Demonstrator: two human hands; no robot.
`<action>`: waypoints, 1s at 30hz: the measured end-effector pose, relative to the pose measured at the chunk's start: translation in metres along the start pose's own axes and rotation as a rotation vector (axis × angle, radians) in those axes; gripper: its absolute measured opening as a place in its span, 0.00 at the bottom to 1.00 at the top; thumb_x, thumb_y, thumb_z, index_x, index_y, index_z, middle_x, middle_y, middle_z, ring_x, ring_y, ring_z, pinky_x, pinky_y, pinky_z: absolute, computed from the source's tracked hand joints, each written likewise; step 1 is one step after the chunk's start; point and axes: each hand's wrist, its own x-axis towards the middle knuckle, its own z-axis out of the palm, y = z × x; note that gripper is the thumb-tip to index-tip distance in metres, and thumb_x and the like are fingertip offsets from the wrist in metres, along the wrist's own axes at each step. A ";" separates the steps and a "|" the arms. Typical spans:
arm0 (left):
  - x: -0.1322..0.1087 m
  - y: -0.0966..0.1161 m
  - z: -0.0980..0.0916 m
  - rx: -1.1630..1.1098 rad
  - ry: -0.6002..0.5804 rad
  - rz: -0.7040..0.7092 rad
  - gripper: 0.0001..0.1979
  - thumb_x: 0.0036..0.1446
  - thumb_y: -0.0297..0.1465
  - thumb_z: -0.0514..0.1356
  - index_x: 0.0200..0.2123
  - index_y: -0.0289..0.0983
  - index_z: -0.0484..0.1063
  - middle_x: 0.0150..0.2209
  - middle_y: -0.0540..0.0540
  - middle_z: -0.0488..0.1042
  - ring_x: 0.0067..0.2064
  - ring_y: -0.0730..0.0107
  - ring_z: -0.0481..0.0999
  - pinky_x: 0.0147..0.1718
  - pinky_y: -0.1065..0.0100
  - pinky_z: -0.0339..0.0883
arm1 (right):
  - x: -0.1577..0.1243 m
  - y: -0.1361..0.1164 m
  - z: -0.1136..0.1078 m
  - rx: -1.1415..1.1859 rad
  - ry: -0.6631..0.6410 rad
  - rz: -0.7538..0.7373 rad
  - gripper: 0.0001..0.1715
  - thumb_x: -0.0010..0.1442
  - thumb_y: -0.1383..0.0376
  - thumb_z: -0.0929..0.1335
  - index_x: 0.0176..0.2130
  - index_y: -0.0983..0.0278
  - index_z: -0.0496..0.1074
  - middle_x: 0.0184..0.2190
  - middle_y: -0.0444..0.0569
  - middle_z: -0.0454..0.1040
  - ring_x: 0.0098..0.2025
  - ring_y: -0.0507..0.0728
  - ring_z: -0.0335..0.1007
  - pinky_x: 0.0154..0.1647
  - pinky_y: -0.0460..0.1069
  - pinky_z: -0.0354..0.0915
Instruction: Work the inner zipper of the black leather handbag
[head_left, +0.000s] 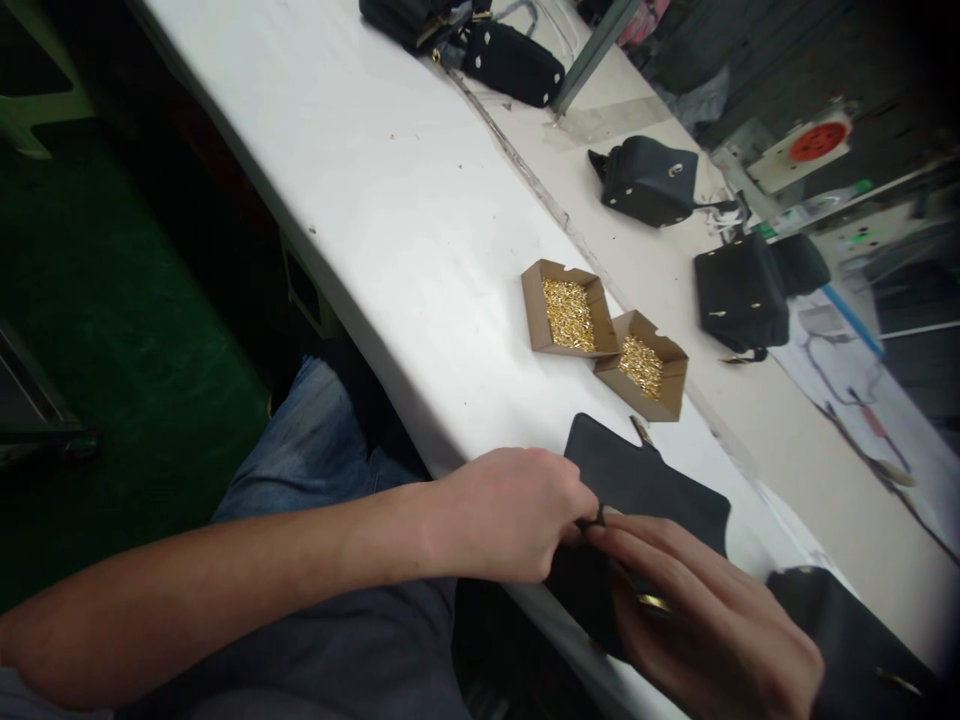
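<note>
Left hand (514, 512) and right hand (705, 600) pinch a small black strap (599, 516), the black panel (645, 475) beneath and beyond.

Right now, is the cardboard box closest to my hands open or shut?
Open: the box has no lid on, and gold pieces show inside.

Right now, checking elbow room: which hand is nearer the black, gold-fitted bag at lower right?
Right: the right hand is beside the bag; the left hand is farther left in view.

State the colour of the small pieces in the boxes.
Gold pieces, best seen in the head view.
</note>
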 end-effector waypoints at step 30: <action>0.003 -0.012 -0.002 0.338 -0.043 0.348 0.10 0.86 0.29 0.54 0.55 0.35 0.76 0.43 0.45 0.77 0.43 0.62 0.78 0.44 0.62 0.73 | -0.005 -0.016 0.001 -0.070 0.216 0.074 0.12 0.77 0.79 0.72 0.54 0.66 0.80 0.49 0.53 0.89 0.48 0.55 0.89 0.53 0.48 0.82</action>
